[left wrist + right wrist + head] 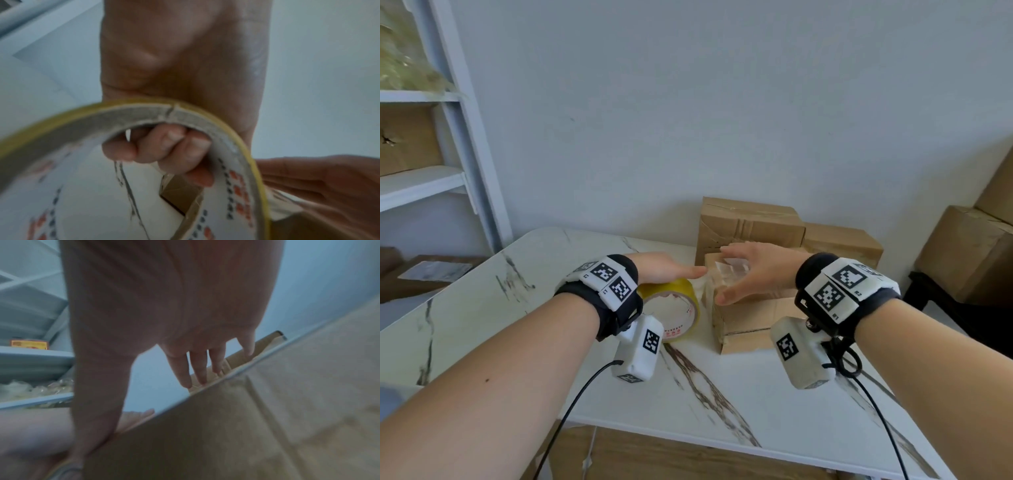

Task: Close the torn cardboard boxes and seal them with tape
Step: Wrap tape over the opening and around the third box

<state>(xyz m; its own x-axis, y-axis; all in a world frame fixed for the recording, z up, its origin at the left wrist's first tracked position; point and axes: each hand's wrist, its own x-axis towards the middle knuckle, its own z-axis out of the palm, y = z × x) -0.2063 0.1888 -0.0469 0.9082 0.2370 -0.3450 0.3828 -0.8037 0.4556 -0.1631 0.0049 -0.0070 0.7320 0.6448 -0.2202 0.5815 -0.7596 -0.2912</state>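
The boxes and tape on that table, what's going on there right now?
A person is taping up a small cardboard box on the marble table. The left hand grips a roll of yellow tape, fingers hooked through its core. The right hand lies flat on the box top, pressing down a clear strip of tape that runs from the roll. Two more boxes stand behind, against the wall.

Place: a storeroom or packing corner, as far as I can tell.
Walls: plain and pale.
Shelf (431, 178): white, on my left, holding a carton (407, 140) and plastic wrap.
Table (722, 394): marble-look top with boxes (750, 222) on it.
Right side: more cartons (969, 253) stacked by the wall.
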